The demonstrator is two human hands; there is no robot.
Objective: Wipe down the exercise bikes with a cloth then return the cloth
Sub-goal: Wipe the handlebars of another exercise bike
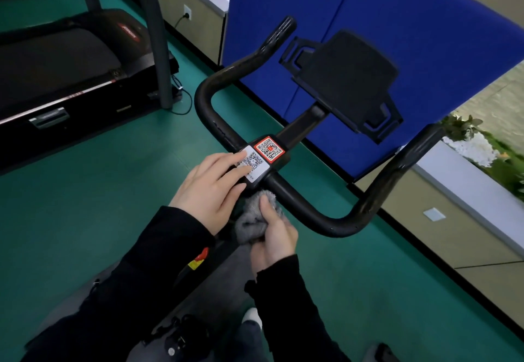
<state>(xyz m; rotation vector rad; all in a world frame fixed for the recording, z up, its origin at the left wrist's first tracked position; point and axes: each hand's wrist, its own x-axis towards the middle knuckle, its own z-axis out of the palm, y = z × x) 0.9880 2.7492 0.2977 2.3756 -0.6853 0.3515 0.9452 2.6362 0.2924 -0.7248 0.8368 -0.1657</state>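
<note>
Cloth, grey and bunched, sits in the right hand, whose thumb and curled fingers grip it. The cloth's top edge touches the bike's black handlebar, just below the centre clamp. The left hand lies flat with fingers straight and slightly spread. Its fingertips rest on the white QR sticker on the clamp. A red QR sticker sits just beside the white one, farther from the person. Both arms wear black sleeves.

Beyond the clamp a short stem carries a black tablet holder, tilted toward the person. The handlebar curves out to both sides and forward, and its ends point away. Behind it stands a blue partition. A treadmill stands to the left on the green floor. At the right edge, a planter holds white flowers and greenery.
</note>
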